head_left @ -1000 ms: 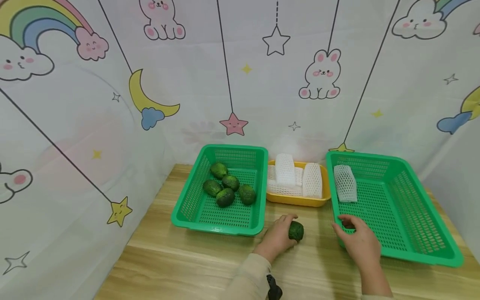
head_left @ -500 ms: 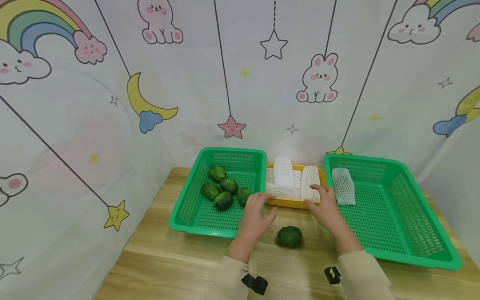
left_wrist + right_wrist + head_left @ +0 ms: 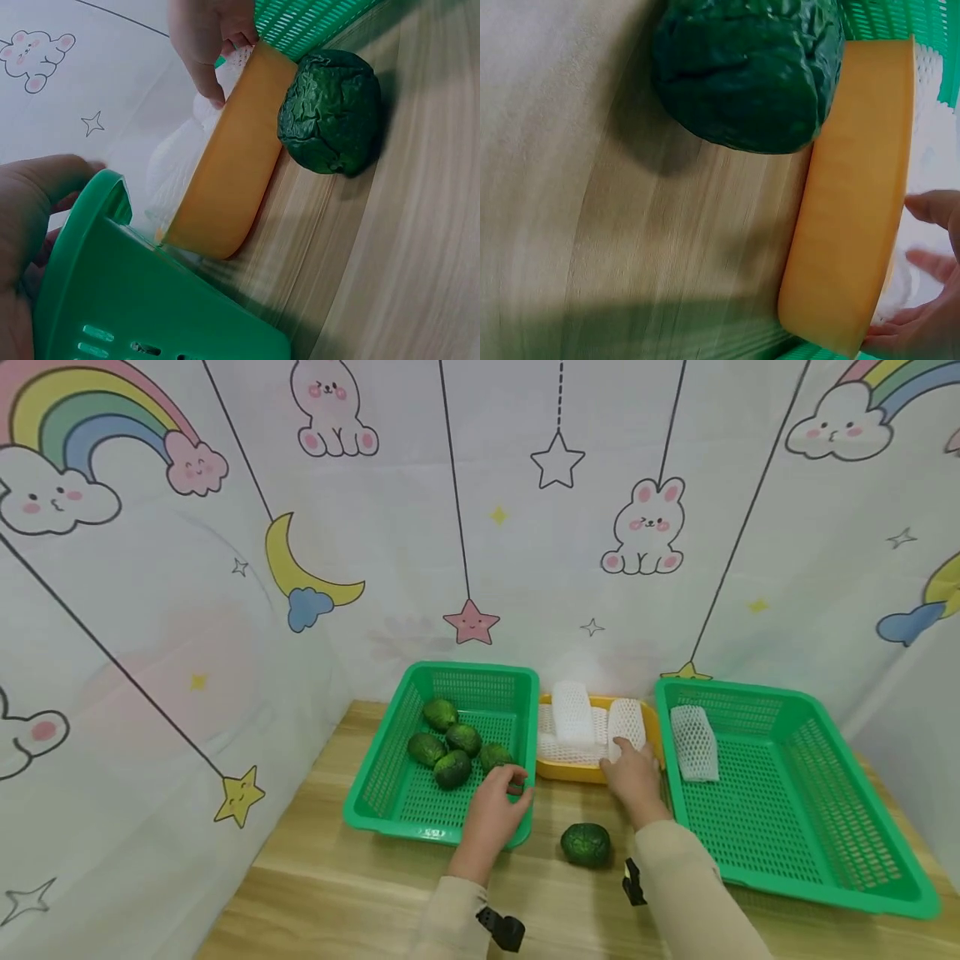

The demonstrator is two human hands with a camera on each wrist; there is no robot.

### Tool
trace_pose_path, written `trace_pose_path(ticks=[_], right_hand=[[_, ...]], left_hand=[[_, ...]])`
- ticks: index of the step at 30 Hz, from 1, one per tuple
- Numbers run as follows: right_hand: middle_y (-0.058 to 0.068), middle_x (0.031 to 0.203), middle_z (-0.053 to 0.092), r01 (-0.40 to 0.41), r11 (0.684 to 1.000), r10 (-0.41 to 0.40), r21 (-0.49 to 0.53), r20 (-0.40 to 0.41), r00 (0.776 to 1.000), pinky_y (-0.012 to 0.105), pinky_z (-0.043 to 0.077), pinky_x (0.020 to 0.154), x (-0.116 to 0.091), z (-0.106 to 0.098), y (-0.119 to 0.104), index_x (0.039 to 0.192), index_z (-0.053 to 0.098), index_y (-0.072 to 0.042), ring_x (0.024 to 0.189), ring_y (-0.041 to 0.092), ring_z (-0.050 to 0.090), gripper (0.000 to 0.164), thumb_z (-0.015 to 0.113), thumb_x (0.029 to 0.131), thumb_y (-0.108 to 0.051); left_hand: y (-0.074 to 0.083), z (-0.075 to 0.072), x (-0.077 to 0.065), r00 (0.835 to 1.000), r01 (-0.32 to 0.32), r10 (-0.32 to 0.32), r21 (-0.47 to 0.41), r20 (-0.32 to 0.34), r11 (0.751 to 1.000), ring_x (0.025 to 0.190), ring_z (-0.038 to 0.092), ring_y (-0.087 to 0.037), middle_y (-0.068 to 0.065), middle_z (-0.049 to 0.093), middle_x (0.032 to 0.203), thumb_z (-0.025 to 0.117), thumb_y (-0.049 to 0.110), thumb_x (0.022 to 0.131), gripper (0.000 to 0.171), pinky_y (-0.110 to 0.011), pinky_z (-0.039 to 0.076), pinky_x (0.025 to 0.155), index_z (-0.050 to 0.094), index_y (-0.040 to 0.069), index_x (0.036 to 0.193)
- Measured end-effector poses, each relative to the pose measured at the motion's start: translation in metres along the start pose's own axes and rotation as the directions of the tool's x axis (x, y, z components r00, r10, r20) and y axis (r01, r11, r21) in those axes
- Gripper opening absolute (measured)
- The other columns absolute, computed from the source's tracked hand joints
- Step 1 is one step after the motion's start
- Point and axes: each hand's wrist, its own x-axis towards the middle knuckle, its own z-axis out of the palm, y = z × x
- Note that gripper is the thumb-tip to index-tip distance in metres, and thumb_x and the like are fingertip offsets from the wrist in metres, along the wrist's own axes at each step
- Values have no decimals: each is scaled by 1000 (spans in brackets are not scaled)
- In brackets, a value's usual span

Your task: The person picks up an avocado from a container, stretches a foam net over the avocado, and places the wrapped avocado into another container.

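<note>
A dark green wrinkled avocado [image 3: 586, 845] lies on the wooden table between both forearms. Behind it stands a yellow basket [image 3: 573, 772] holding white foam net sleeves. My right hand [image 3: 633, 785] reaches over its front rim at the rightmost foam net sleeve [image 3: 626, 723]. In the right wrist view the thumb and fingers of that right hand [image 3: 934, 277] are spread apart at the sleeve. Loosely bent and holding nothing, my left hand [image 3: 493, 810] hovers by the front right corner of the left green basket [image 3: 390, 825]. In the left wrist view the avocado [image 3: 330, 112] lies in front of the yellow basket.
Several avocados [image 3: 452, 769] lie inside the left green basket. To the right stands a larger green basket [image 3: 832, 897] with one foam net sleeve [image 3: 694, 743] at its left wall. A patterned white curtain [image 3: 517, 568] hangs behind the table.
My left hand let go of the avocado on the table and drew back left to the green basket. My right hand moved left from the right green basket to the sleeves in the yellow basket.
</note>
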Motion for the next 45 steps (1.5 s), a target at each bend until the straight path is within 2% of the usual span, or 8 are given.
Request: trace_pose_path(ticks=[5, 11, 16, 20, 26, 29, 39, 45], right_hand=[[36, 132, 31, 6, 999, -9, -33, -65, 998, 55, 32, 97, 2, -5, 4, 134, 32, 13, 118, 49, 36, 57, 55, 91, -16], [25, 127, 45, 110, 975, -67, 192, -219, 973, 51, 41, 87, -12, -24, -11, 130, 47, -2, 106, 40, 49, 44, 58, 90, -17], [19, 108, 53, 212, 901, -190, 379, -95, 977, 34, 43, 59, -42, -51, -23, 132, 47, -15, 71, 25, 50, 44, 59, 90, -17], [10, 77, 50, 286, 824, -362, 490, 66, 930, 28, 41, 53, -64, -67, -30, 137, 39, -12, 61, 17, 45, 49, 59, 92, -18], [20, 116, 46, 367, 646, -571, 669, 106, 814, 34, 48, 74, -79, -73, -28, 139, 28, 2, 96, 25, 51, 58, 56, 94, -21], [23, 134, 34, 391, 636, -605, 665, 115, 788, 44, 43, 88, -83, -68, -23, 142, 25, 1, 113, 34, 42, 69, 65, 88, -18], [-4, 91, 66, 318, 658, -390, 683, -53, 919, 23, 50, 73, -91, -62, -23, 107, 63, 7, 83, 8, 61, 26, 66, 86, -7], [10, 103, 64, 334, 656, -439, 677, -19, 898, 24, 49, 78, -89, -59, -27, 116, 59, 7, 91, 9, 61, 33, 64, 87, -8]], left_hand=[[1, 0, -1, 997, 1, -4, 35, 77, 999, 91, 60, -16, 2, 56, 101, 69, 28, 85, 29, -31, 49, 74, 62, 13, 109], [-1, -3, -3, 998, -6, 3, 47, 69, 999, 96, 57, -19, 0, 54, 106, 71, 24, 83, 35, -33, 49, 76, 59, 13, 113], [6, -4, -2, 986, -154, 161, 156, -32, 976, 117, 43, -27, -9, 43, 130, 78, 27, 75, 66, -45, 43, 90, 45, 13, 131], [22, -4, 2, 954, -294, 300, 225, 10, 929, 131, 28, -29, -8, 29, 145, 83, 34, 67, 95, -52, 33, 98, 29, 14, 142], [36, 0, 2, 972, -217, 220, -41, 83, 975, 116, 48, -22, -3, 53, 126, 80, 25, 74, 75, -45, 40, 94, 41, 18, 138], [34, 1, 0, 981, -148, 174, -239, 91, 960, 108, 52, -20, -2, 53, 120, 76, 20, 77, 60, -44, 43, 89, 50, 20, 131], [30, -4, -2, 954, -42, 219, -632, 205, 774, 98, 56, -23, -14, 55, 117, 65, 11, 87, 46, -38, 50, 78, 46, 7, 129], [32, -5, 4, 943, 21, 177, -578, 283, 816, 104, 54, -18, -1, 52, 124, 79, 16, 75, 76, -35, 46, 84, 36, 23, 138]])
